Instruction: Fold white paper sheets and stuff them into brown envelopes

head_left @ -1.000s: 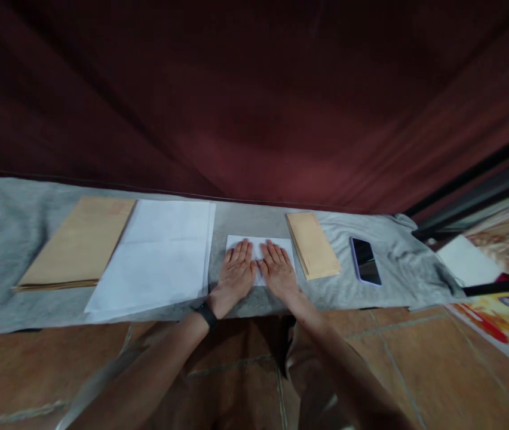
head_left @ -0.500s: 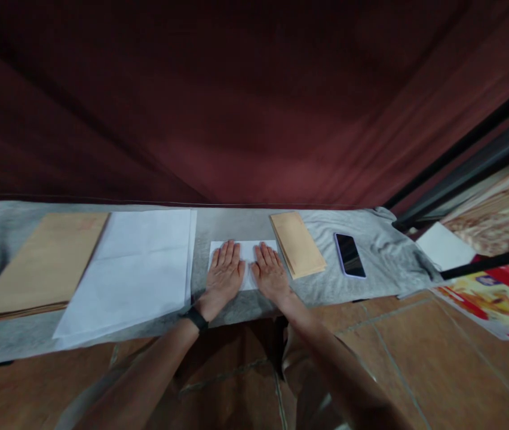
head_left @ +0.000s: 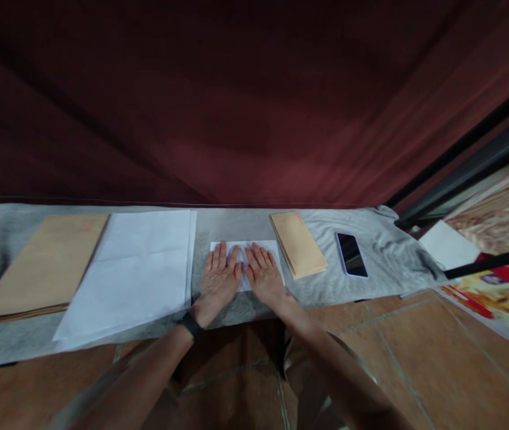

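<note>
A small piece of white paper (head_left: 244,283), apparently folded, lies flat on the grey cloth under both palms. My left hand (head_left: 221,278) rests open on its left part, fingers stretched forward, a dark band on the wrist. On the right part lies my right hand (head_left: 264,276), also flat and open, with its thumb close to the left one. Much of the paper is hidden beneath the hands. Just right of it sit small brown envelopes (head_left: 300,245). To the left are large white sheets (head_left: 140,269), slightly fanned and creased across the middle.
A stack of large brown envelopes (head_left: 46,263) lies at the far left. Beyond the small envelopes is a phone (head_left: 352,255) on the grey cloth (head_left: 384,251). A dark red curtain (head_left: 236,119) hangs behind. Black bars (head_left: 491,263) and a colourful printed box (head_left: 500,295) stand at right.
My left hand has slid slightly left and my right hand slightly left too, with the thumbs now nearer each other. Both stay flat on the paper.
</note>
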The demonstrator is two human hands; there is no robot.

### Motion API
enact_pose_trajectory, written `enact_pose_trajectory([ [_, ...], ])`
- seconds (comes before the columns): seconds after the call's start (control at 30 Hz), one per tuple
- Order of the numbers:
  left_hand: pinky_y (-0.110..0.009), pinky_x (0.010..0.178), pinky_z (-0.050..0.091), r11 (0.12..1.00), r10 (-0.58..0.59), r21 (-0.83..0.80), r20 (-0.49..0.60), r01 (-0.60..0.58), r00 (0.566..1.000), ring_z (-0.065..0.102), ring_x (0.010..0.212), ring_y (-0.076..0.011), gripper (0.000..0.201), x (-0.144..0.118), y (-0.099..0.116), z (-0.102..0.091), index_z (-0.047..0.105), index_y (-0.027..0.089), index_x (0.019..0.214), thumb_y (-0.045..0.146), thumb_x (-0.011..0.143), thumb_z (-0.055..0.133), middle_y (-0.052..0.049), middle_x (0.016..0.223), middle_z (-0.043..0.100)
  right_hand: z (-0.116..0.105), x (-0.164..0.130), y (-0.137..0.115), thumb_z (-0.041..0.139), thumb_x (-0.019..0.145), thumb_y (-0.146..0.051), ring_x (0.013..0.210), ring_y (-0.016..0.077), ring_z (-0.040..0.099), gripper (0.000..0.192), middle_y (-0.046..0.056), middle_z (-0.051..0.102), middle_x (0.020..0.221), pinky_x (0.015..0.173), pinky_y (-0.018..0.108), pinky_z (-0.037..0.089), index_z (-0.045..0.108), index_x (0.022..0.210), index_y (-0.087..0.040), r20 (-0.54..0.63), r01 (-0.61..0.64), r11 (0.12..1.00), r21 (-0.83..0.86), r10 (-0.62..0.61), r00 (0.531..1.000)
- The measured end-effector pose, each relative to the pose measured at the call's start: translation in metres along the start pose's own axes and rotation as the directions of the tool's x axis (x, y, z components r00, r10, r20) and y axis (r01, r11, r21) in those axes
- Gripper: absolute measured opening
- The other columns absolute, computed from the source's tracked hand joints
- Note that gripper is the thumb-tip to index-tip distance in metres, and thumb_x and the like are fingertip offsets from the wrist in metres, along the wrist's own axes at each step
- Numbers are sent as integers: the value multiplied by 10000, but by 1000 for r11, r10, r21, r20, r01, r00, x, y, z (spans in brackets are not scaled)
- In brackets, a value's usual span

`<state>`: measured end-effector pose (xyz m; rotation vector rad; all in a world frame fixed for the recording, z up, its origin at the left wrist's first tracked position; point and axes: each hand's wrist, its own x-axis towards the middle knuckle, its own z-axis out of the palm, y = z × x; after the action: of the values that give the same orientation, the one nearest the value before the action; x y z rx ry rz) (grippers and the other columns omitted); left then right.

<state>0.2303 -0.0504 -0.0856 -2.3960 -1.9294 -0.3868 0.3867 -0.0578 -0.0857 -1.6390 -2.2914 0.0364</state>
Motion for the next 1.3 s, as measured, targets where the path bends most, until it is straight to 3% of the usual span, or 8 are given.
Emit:
enact_pose_trajectory([
  [0.13,-509,1228,231,1000,1,-6,-18,-1,1000,254,1523,-309,554,-3,-2,1,425,173,1529,308,993,383,-148,1624,323,4,-3,2,394,1057,-386,1502,242,316,513,96,341,1619,1228,442,263,418,1532,-193,9,14,1000,-10,-14,1000],
  [0.43,-494,1256,168,999,-33,-29,21,34,999,246,1527,-299,599,-12,0,-9,389,60,1525,315,982,402,-185,1627,289,7,-13,29,373,1057,-397,1502,288,304,582,179,322,1616,1204,477,288,354,1552,-92,-21,-40,995,-93,38,999],
  [0.57,-511,1256,172,998,11,-56,46,-9,999,242,1531,-270,582,-16,-2,-10,370,99,1540,301,994,366,-139,1636,291,8,-15,29,371,1050,-399,1489,299,325,593,195,346,1604,1194,481,301,363,1541,-66,-30,-49,993,-107,46,999],
  [0.7,-513,1251,184,998,-9,-54,46,12,999,243,1530,-281,596,-19,-5,-6,356,88,1545,335,1002,366,-160,1638,275,-2,-21,24,393,1032,-394,1448,321,385,607,225,397,1569,1156,480,345,391,1518,-30,-15,-126,986,-108,126,992],
  [0.93,-510,1253,174,999,-4,-40,47,6,999,236,1532,-282,598,-18,-5,-6,357,89,1546,344,1005,362,-157,1641,271,-33,-23,16,420,1002,-326,1362,360,473,583,263,507,1471,1114,473,373,433,1472,19,98,-291,946,-146,306,947],
  [1.13,-510,1249,181,1000,-4,-31,46,5,999,244,1530,-285,604,-18,-6,-7,356,90,1547,348,1000,365,-163,1632,293,-50,-17,17,454,1002,-364,1168,303,636,596,237,606,1323,942,354,492,389,1485,-21,162,-416,898,-142,435,886],
  [1.3,-511,1249,179,1000,3,-8,31,-2,1000,244,1529,-289,600,-18,-6,-7,368,83,1540,346,1001,354,-168,1629,296,-55,-16,19,469,1010,-379,1057,273,695,454,203,681,1191,863,321,502,534,1336,-70,194,-493,857,-152,515,835],
])
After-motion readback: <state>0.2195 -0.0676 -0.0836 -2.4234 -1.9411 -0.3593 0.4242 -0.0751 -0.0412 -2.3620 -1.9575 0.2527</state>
